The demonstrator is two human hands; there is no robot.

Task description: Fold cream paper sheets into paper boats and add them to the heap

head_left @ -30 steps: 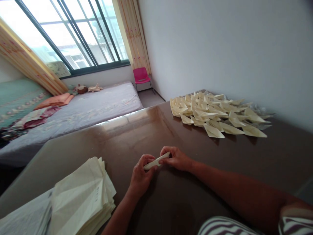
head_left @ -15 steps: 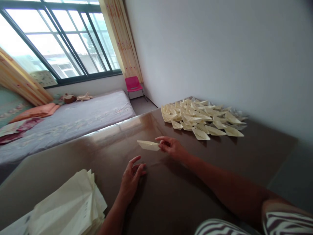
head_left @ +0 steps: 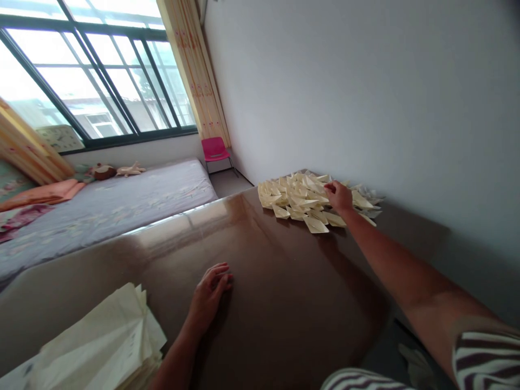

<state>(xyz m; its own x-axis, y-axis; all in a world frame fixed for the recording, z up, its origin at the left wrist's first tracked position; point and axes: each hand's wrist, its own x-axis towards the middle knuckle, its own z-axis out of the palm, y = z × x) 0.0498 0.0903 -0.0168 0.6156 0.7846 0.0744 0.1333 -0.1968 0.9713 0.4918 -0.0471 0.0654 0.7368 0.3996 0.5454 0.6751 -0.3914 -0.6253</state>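
My right hand (head_left: 338, 196) is stretched far out over a heap of several folded cream paper boats (head_left: 298, 200) at the far side of the dark brown table (head_left: 260, 303). Its fingers are curled among the boats, and whether they grip one is hidden. My left hand (head_left: 209, 295) lies flat on the table with its fingers stretched out, holding nothing. A fanned stack of cream paper sheets (head_left: 97, 346) lies at the near left, a little left of that hand.
A grey wall (head_left: 365, 97) runs close behind the boat heap. Left of the table is a bed (head_left: 105, 206) with pillows and soft toys, under a large window (head_left: 89, 70). A pink chair (head_left: 214, 149) stands in the far corner.
My right hand carried the folded boat from in front of me out to the heap at the far side. My left hand let go of it and settled flat on the table.
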